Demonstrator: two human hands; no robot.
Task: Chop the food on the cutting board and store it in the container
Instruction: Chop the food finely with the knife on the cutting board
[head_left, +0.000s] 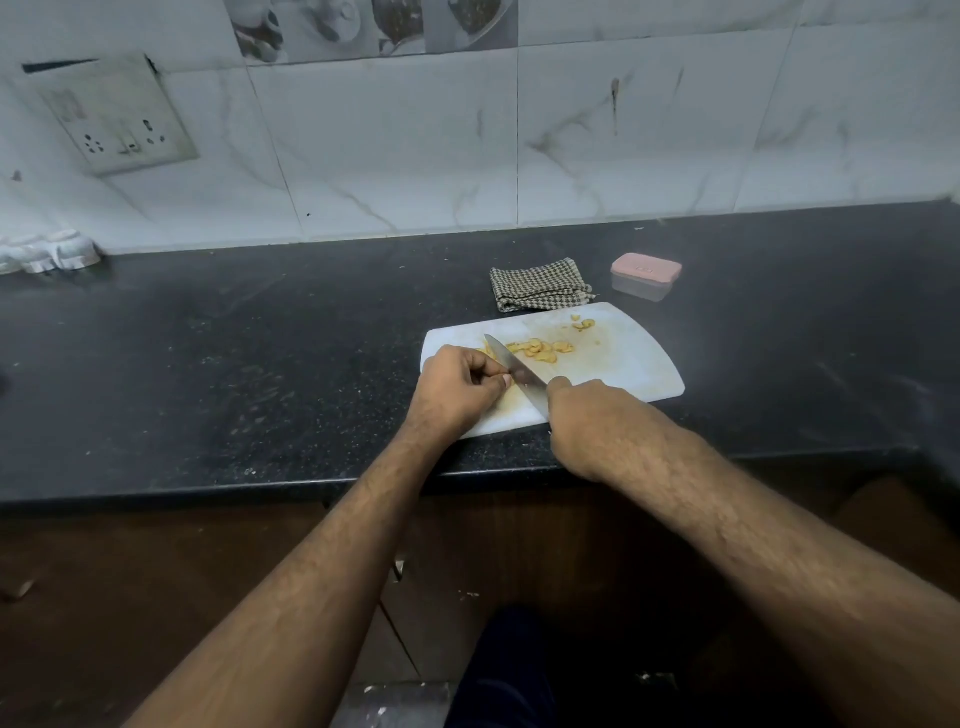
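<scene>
A white cutting board (623, 358) lies on the dark counter. Yellow cut food pieces (540, 349) are scattered across its middle, with a few more (583, 323) near its far edge. My right hand (587, 410) grips the handle of a knife (511, 366), whose blade slants across the board toward the far left. My left hand (462, 387) rests on the board's left end, its curled fingertips pinching a small piece of food right beside the blade; the piece itself is mostly hidden. A small clear container with a pink lid (645, 275) stands shut behind the board.
A folded checked cloth (540, 285) lies just behind the board, left of the container. The tiled wall carries a socket plate (117, 117) at the left. White objects (47, 254) sit at the counter's far left. The counter's front edge (260, 491) runs below my forearms.
</scene>
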